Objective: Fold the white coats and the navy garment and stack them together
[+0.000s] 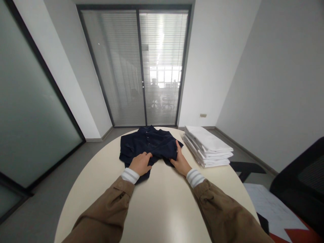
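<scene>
A dark navy shirt (141, 143) with a collar and a short row of buttons lies on the cream round table (157, 209), its collar toward the far edge. Part of its lower right side is bunched up. My left hand (140, 163) grips the cloth at the near edge, fingers curled over it. At the right side of the shirt, my right hand (180, 160) pinches a fold, thumb on top and the other fingers partly hidden under the cloth. One end of the shirt hangs down toward me below my left hand.
A stack of folded white cloth (207, 146) stands at the table's right edge, close to my right hand. Beyond it is a black office chair (303, 182) with papers (273, 202) on its seat side. A glass door with blinds (162, 67) is behind the table.
</scene>
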Available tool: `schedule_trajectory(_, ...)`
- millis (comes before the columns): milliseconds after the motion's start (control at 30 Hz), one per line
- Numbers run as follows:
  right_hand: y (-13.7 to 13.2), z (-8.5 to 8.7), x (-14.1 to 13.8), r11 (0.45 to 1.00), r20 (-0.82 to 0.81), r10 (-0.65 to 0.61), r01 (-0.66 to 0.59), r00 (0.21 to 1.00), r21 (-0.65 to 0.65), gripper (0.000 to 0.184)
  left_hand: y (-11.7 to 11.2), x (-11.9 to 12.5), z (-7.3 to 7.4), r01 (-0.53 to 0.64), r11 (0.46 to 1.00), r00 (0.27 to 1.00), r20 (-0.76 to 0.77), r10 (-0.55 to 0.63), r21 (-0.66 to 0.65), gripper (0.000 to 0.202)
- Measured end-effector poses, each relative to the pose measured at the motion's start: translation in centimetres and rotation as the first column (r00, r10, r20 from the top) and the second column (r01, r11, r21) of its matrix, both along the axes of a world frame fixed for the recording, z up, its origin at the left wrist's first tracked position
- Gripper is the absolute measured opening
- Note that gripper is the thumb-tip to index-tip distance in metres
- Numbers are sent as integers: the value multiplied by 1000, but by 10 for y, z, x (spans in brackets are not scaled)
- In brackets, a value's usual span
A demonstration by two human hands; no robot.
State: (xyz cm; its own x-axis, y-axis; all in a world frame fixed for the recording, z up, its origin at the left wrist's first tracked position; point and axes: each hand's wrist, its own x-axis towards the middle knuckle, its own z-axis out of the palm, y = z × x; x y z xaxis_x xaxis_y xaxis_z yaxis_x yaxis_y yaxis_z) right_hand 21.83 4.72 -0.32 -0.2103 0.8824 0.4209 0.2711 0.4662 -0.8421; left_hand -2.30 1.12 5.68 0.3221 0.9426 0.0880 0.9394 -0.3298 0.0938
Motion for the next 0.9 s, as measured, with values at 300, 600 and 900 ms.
schedule_trajectory(300,9,15,4,987,-498,-158,152,853,-53,86,0,-14,13,68,993,994,92,-60,-94,40)
schedule_trajectory(600,5,51,37,920,-529,-380,371,759,-128,78,10,-32,32,365,862,796,599,-92,-352,31)
schedule_trajectory(900,-42,63,14,755,274,-544,320,793,572,21,1,-24,12,159,919,970,229,-78,-360,53)
